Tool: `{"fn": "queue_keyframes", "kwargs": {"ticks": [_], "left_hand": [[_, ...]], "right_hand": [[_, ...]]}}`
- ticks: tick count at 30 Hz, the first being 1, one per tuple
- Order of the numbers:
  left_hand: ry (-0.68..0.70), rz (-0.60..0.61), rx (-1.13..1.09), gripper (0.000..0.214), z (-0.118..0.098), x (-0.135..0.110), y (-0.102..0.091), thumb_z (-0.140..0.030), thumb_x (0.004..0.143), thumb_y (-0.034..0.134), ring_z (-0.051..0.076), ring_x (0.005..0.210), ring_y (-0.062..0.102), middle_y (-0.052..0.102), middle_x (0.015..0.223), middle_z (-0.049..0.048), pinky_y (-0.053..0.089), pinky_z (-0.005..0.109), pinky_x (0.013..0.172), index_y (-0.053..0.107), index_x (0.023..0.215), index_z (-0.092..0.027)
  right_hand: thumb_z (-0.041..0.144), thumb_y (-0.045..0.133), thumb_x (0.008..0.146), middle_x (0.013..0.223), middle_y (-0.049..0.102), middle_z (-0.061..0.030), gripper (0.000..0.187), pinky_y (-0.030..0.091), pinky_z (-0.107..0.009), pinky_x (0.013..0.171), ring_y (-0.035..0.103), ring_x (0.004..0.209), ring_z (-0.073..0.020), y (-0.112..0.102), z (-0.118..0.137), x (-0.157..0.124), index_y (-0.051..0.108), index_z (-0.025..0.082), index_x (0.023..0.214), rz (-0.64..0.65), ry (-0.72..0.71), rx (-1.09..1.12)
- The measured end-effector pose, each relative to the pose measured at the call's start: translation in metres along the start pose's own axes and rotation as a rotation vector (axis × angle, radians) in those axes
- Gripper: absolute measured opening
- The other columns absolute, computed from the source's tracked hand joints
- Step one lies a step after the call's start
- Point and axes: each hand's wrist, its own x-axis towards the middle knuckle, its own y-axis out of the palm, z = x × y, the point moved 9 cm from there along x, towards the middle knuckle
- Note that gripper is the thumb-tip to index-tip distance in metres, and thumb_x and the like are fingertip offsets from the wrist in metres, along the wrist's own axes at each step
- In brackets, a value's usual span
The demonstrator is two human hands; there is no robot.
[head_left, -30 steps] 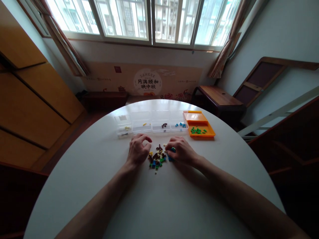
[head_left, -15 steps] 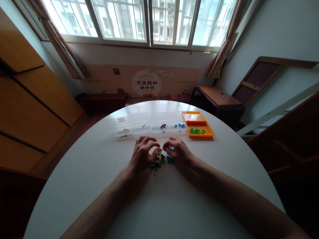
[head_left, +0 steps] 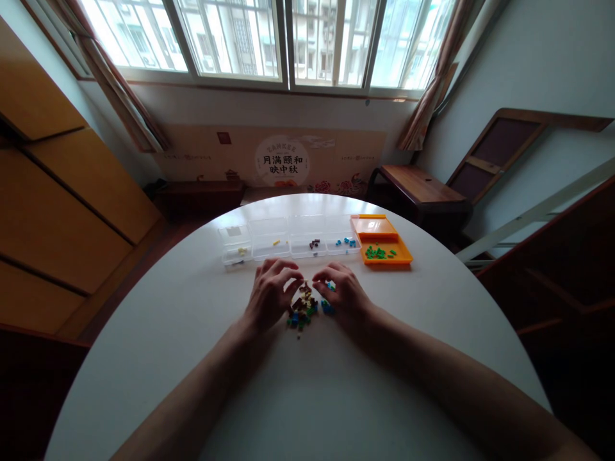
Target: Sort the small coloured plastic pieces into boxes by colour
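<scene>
A small heap of toy bricks (head_left: 302, 308) in tan, brown, green and blue lies on the white table between my hands. My left hand (head_left: 270, 293) is at the heap's left edge, its thumb and forefinger curled to a pinch. Over on the right, my right hand (head_left: 346, 292) pinches in the same way just above the heap. Whatever sits between the fingertips of either hand is too small to make out. A few blue bricks (head_left: 327, 308) lie beneath the right fingers, partly hidden by them.
Behind my hands stands a row of clear plastic boxes (head_left: 269, 250) with lids raised, holding a few yellow, brown and blue bricks. An orange box (head_left: 401, 258) with green bricks (head_left: 376, 253) adjoins it on the right. The round table (head_left: 307, 410) curves away toward a window.
My left hand has drawn slightly left and away from the heap, uncovering more bricks. My right hand has shifted only a little.
</scene>
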Motion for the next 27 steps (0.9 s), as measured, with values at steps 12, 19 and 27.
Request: {"fn": "queue_keyframes", "kwargs": {"ticks": [12, 19, 27], "left_hand": [[-0.907, -0.398, 0.139, 0.03, 0.163, -0.038, -0.067, -0.044, 0.075, 0.063, 0.029, 0.092, 0.062, 0.067, 0.097, 0.0094, 0.048, 0.042, 0.086, 0.073, 0.087, -0.018], [-0.784, -0.464, 0.034, 0.034, 0.151, -0.032, -0.061, -0.043, 0.079, 0.054, 0.028, 0.091, 0.063, 0.069, 0.093, 0.0098, 0.048, 0.041, 0.087, 0.073, 0.086, -0.016], [-0.322, -0.357, 0.041, 0.023, 0.069, -0.002, -0.047, -0.035, 0.083, 0.056, 0.023, 0.091, 0.059, 0.068, 0.088, 0.0058, 0.045, 0.039, 0.088, 0.071, 0.079, -0.019]], "right_hand": [[0.018, 0.063, 0.085, 0.089, 0.068, -0.0041, 0.007, 0.041, -0.034, 0.086, 0.059, 0.089, -0.0188, 0.002, 0.001, -0.002, 0.069, 0.02, 0.088, 0.016, -0.028, -0.033], [0.018, 0.061, 0.085, 0.09, 0.068, -0.004, 0.009, 0.04, -0.036, 0.088, 0.058, 0.09, -0.0198, -0.001, -0.003, -0.003, 0.069, 0.02, 0.09, -0.001, 0.016, -0.068], [0.017, 0.061, 0.083, 0.1, 0.065, -0.0067, 0.021, 0.038, -0.039, 0.093, 0.054, 0.101, -0.0231, -0.001, -0.017, -0.001, 0.07, 0.02, 0.102, 0.002, 0.126, -0.143]]}}
